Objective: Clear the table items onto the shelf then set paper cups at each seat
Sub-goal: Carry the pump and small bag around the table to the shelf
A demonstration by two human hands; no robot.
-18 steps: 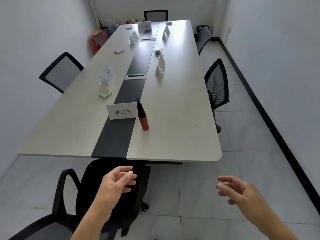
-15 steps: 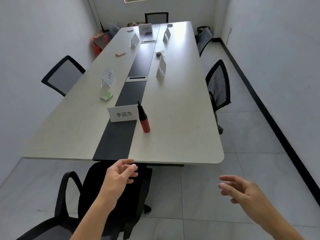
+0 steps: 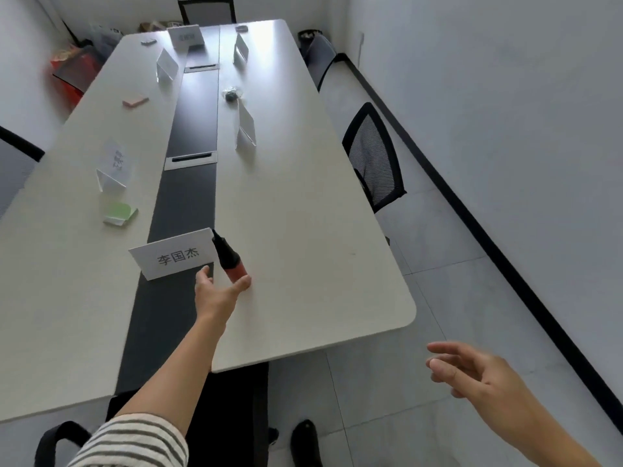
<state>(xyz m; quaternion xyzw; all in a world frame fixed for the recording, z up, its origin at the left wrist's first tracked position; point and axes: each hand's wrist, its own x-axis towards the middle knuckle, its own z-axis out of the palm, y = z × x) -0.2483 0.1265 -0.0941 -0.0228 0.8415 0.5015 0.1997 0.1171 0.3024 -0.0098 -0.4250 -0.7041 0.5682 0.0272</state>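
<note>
A red bottle with a black pointed cap (image 3: 229, 259) stands on the long white table (image 3: 303, 230), beside a white name card (image 3: 173, 257). My left hand (image 3: 219, 293) reaches over the table's near end, thumb and fingers spread on either side of the bottle's base, touching or nearly touching it. My right hand (image 3: 472, 372) hovers open over the floor to the right of the table, holding nothing. Farther along the table lie a green sticky-note pad (image 3: 120, 214), a pink pad (image 3: 135, 101), a small dark object (image 3: 232, 94) and several clear name-card stands (image 3: 246, 129).
A black strip (image 3: 188, 183) runs down the table's middle. Black mesh chairs stand on the right (image 3: 374, 156), at the far end (image 3: 207, 10) and right below me (image 3: 60, 439). Red bags (image 3: 72, 72) sit in the far left corner. The grey wall is close on the right.
I have stepped closer to the table. My left hand has moved from below the table edge forward to the red bottle. My right hand stays low on the right.
</note>
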